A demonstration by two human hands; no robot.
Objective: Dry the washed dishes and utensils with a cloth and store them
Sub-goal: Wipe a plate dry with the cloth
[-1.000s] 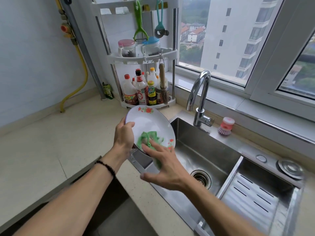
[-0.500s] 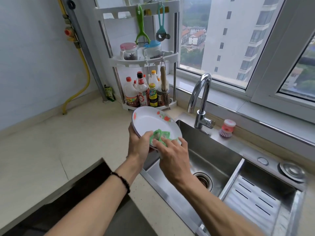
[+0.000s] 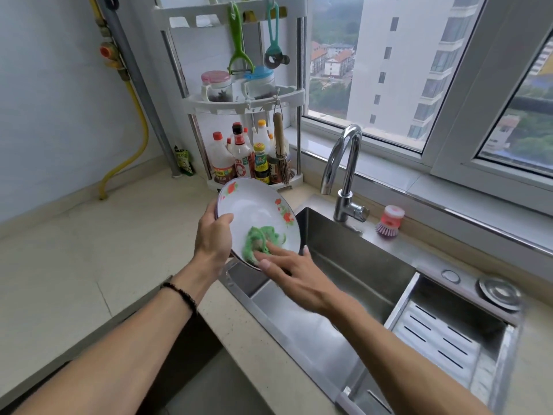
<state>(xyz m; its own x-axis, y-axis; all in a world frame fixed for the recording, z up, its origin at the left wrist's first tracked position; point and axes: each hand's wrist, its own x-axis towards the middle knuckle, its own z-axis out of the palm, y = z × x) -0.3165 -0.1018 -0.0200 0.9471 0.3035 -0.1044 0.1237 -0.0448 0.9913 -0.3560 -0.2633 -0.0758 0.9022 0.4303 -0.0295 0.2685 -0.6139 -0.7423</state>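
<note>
Plate (image 3: 254,205) sits tilted in my left hand (image 3: 214,235) at the middle of the frame, above the near left corner of the sink (image 3: 359,283). My left thumb lies curled over its rim at the left edge while the rest of those fingers wrap behind it, out of sight. It is white with red flower prints along the rim, and a second dark edge shows just behind it, though I cannot tell whether that is another plate.

My right hand (image 3: 294,269) lies with its fingers stretched out nearly straight, their tips pressing a crumpled green cloth (image 3: 260,239) flat against the lower part of the plate's face. That hand is a little blurred, and nothing is curled into its palm.

Behind the plate, in the upper middle of the frame, a white corner rack (image 3: 239,100) stands on the pale worktop (image 3: 89,250). Sauce bottles (image 3: 242,157) crowd its bottom shelf, two lidded jars (image 3: 236,85) sit on the shelf above, and a green peeler (image 3: 239,43) hangs from the top rail. To the right of centre a chrome tap (image 3: 344,172) arches over the sink, with a pink dish brush (image 3: 389,224) standing just beside its base. At lower right a slotted steel tray (image 3: 443,333) fills the sink's second compartment. A black bead bracelet (image 3: 179,295) circles my left wrist.
</note>
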